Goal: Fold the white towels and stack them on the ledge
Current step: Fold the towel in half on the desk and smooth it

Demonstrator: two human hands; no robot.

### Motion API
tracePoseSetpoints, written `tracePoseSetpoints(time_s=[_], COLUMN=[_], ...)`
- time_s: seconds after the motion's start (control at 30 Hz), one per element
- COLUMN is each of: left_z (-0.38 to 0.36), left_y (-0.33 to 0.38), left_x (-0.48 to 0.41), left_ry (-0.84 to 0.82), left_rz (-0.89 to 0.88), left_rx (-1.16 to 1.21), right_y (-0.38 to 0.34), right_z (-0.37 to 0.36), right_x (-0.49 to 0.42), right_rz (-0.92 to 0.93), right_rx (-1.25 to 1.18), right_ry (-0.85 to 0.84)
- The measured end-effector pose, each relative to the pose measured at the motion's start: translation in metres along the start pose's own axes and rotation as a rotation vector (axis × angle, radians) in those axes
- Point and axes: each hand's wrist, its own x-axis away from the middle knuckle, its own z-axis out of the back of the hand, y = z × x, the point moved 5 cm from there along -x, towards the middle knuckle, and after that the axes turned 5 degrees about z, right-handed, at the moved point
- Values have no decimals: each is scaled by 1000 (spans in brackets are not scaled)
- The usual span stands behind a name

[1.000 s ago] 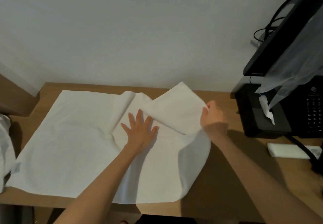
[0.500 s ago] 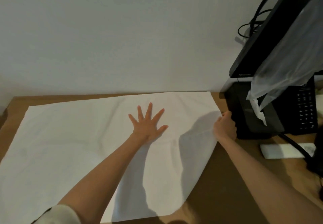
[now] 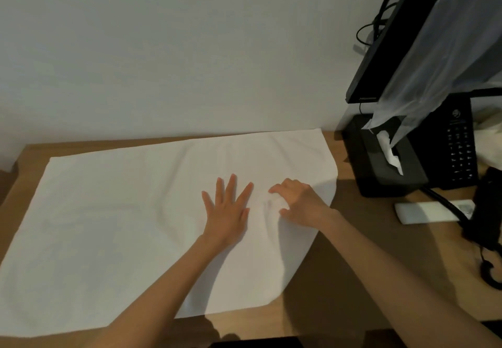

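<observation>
A large white towel lies spread flat over most of the wooden ledge, its far edge along the wall. My left hand presses palm-down on the towel's middle right, fingers spread. My right hand rests beside it on the towel's right part, fingers curled against the cloth, which wrinkles slightly under them. It grips nothing that I can see.
A black tissue box stands at the right by the wall, under a black screen draped in clear plastic. A black phone, a white remote and dark cables lie further right.
The folded-over right corner was pulled out flat to the right. My right hand then left the towel's right edge and came in next to my left hand.
</observation>
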Motion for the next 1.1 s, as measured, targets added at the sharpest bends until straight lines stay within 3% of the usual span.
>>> tracePoseSetpoints(time_s=[0.17,0.47,0.67,0.77,0.9,1.0,1.1], left_z=[-20,-37,-38,-26,8,22,25], left_y=[-7,-10,-5,-2,-6,-13,-19], left_x=[29,60,77,83,77,58,31], left_ry=[-76,-137,-154,-128,90,145,177], left_rz=[125,-28,-81,-102,-36,47,61], left_rx=[20,-8,-40,-17,115,144,116], right_y=[-7,23,18,3,-32,-46,-47], right_z=[4,-5,-21,-14,0,-8,-24], right_x=[22,123,157,154,117,77,34], right_rz=[-47,-410,-532,-505,-348,-246,-277], right_rx=[96,59,67,32,-163,-211,-178], right_ry=[-157,-224,-377,-415,-216,-3,146])
